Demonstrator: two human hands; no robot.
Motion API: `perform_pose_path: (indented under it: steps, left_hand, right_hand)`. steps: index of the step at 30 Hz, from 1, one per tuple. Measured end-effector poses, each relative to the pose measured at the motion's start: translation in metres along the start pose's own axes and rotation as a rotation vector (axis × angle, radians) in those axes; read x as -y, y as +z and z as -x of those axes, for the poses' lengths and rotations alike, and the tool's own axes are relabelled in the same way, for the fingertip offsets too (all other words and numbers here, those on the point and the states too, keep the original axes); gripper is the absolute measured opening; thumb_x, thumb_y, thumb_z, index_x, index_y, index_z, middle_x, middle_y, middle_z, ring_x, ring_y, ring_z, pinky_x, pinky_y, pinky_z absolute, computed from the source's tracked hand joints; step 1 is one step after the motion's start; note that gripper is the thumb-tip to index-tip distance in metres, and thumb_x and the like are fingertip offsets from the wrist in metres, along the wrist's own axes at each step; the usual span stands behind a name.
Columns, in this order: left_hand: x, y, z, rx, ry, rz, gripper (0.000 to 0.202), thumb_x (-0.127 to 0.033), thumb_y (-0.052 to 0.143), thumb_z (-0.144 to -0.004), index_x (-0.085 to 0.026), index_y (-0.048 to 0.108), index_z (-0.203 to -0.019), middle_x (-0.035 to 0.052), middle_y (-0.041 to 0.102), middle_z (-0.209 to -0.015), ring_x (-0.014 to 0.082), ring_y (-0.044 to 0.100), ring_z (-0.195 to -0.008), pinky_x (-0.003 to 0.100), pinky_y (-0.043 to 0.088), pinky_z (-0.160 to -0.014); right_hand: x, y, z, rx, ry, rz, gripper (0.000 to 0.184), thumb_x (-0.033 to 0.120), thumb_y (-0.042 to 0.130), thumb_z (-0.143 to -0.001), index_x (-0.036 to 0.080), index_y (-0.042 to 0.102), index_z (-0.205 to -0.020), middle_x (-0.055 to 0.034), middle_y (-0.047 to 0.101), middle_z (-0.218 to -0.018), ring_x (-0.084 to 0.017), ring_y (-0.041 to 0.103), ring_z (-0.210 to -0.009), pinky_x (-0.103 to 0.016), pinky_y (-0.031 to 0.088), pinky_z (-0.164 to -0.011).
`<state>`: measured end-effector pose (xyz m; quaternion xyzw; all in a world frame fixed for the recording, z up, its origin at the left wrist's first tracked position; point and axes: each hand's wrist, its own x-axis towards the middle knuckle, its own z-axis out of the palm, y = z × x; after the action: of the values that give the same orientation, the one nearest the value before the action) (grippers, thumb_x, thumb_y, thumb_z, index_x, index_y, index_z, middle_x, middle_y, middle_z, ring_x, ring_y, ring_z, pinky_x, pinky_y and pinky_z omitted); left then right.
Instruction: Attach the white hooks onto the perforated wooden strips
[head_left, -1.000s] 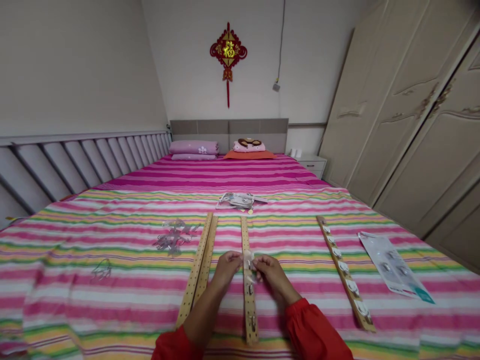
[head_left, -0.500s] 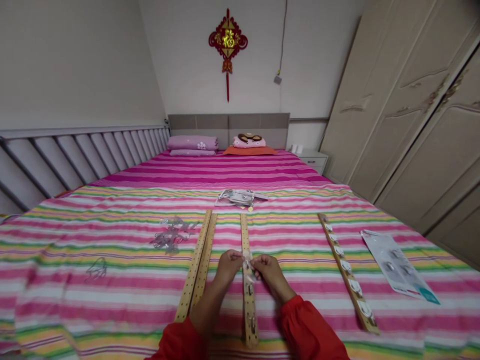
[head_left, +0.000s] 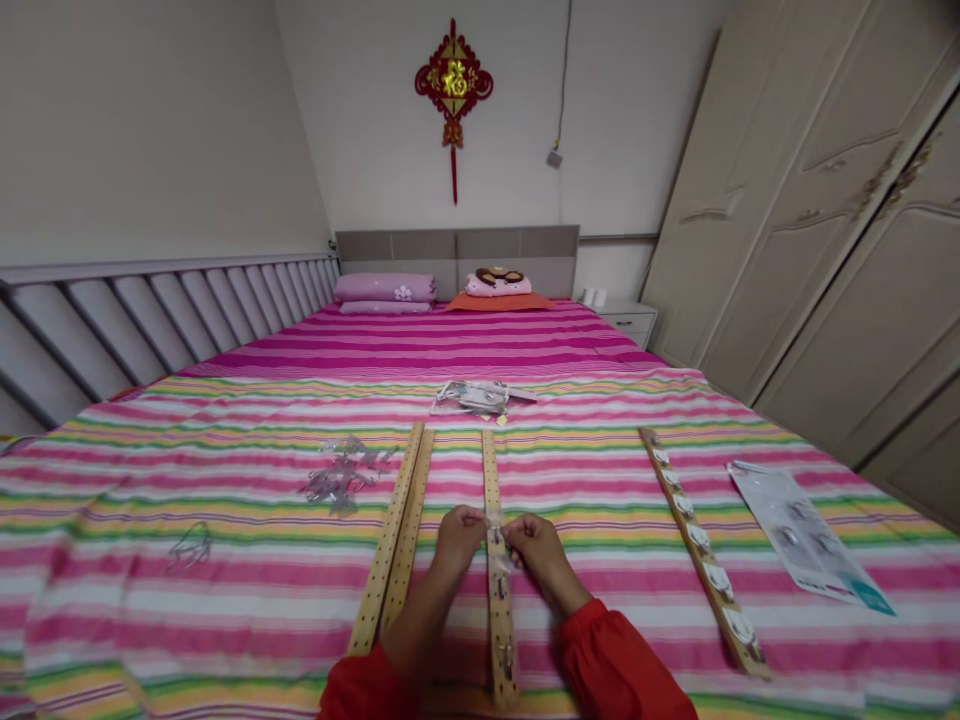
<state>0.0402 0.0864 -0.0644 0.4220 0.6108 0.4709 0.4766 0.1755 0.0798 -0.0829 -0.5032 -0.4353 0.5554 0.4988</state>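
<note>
Both hands meet over the middle wooden strip point(head_left: 496, 560), which lies lengthwise on the striped bed cover point(head_left: 225, 580). Left hand point(head_left: 456, 537) and right hand point(head_left: 534, 545) each pinch a small clear plastic piece point(head_left: 496, 522) between fingertips, right above the strip and about a third of the way up from its near end; both grips clenched on that piece, fingers curled in. What the piece is exactly, too small to tell. Red sleeves point(head_left: 622, 665) at bottom edge. The strip has holes along it and a couple of small metal fittings near the close end. Just left of it, a pair of wooden strips point(head_left: 397, 535) lying side by side, touching. Well to the right, another wooden strip point(head_left: 701, 545) carrying a row of white hooks. Further right, a flat printed package point(head_left: 806, 535). Left of the pair, a heap of clear plastic bits point(head_left: 341, 475); more clear wrapping point(head_left: 480, 397) beyond the strips' far ends. Pillows point(head_left: 386, 290) at the headboard, red knot ornament point(head_left: 454, 85) on the wall, wardrobe point(head_left: 825, 200) on the right.
</note>
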Motion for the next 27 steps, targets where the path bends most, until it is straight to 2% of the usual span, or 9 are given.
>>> perform_pose_path:
  steps: [8, 10, 14, 20, 25, 27]
  left_hand:
    - [0.001, 0.001, -0.003, -0.008, -0.062, -0.09, 0.011, -0.018, 0.064, -0.058, -0.017, 0.054, -0.062, -0.0059, 0.052, -0.047, 0.0095, 0.049, -0.046, 0.02, 0.034, -0.046]
    - [0.001, 0.001, -0.006, 0.011, -0.074, -0.133, 0.012, -0.023, 0.064, -0.06, -0.017, 0.053, -0.057, -0.0055, 0.049, -0.042, 0.01, 0.047, -0.043, 0.021, 0.032, -0.045]
    - [0.001, 0.0, -0.016, 0.036, -0.06, -0.227, 0.028, -0.031, 0.065, -0.063, -0.018, 0.049, -0.043, -0.0042, 0.044, -0.036, 0.0109, 0.044, -0.041, 0.023, 0.03, -0.047]
    - [0.005, -0.001, -0.029, 0.033, -0.05, -0.33, 0.039, -0.035, 0.067, -0.062, -0.02, 0.043, -0.036, -0.0046, 0.037, -0.033, 0.0109, 0.039, -0.039, 0.025, 0.025, -0.048]
    - [0.006, 0.0, -0.025, -0.003, -0.03, -0.324, 0.036, -0.038, 0.069, -0.061, -0.02, 0.044, -0.043, -0.0042, 0.044, -0.04, 0.0116, 0.042, -0.045, 0.024, 0.027, -0.051]
    - [0.004, 0.001, -0.022, -0.007, -0.029, -0.297, 0.035, -0.042, 0.068, -0.062, -0.02, 0.045, -0.046, -0.0042, 0.045, -0.042, 0.0114, 0.043, -0.046, 0.024, 0.027, -0.051]
  right_hand:
    - [-0.002, 0.0, 0.002, 0.0, 0.024, -0.024, 0.022, 0.033, 0.072, -0.053, 0.019, 0.055, -0.059, 0.0078, 0.052, -0.039, -0.008, 0.044, -0.033, -0.021, 0.033, -0.037]
    - [-0.001, 0.0, 0.002, 0.007, 0.03, -0.032, 0.024, 0.033, 0.073, -0.052, 0.019, 0.055, -0.061, 0.0079, 0.053, -0.04, -0.007, 0.043, -0.032, -0.021, 0.033, -0.036]
    - [-0.003, 0.001, 0.0, 0.009, 0.034, -0.043, 0.025, 0.031, 0.073, -0.052, 0.019, 0.054, -0.063, 0.0097, 0.049, -0.037, -0.007, 0.038, -0.029, -0.021, 0.027, -0.034]
    - [-0.006, 0.0, 0.001, 0.001, 0.004, -0.08, 0.03, 0.031, 0.076, -0.049, 0.02, 0.052, -0.064, 0.011, 0.046, -0.039, -0.006, 0.036, -0.034, -0.021, 0.025, -0.037]
    - [-0.007, -0.005, 0.015, 0.02, -0.019, -0.115, 0.037, 0.043, 0.076, -0.054, 0.019, 0.055, -0.072, 0.0093, 0.048, -0.046, -0.007, 0.038, -0.038, -0.022, 0.026, -0.04]
    - [-0.007, -0.007, 0.021, 0.027, -0.032, -0.13, 0.04, 0.043, 0.078, -0.053, 0.019, 0.056, -0.074, 0.0095, 0.047, -0.048, -0.006, 0.038, -0.04, -0.022, 0.027, -0.042]
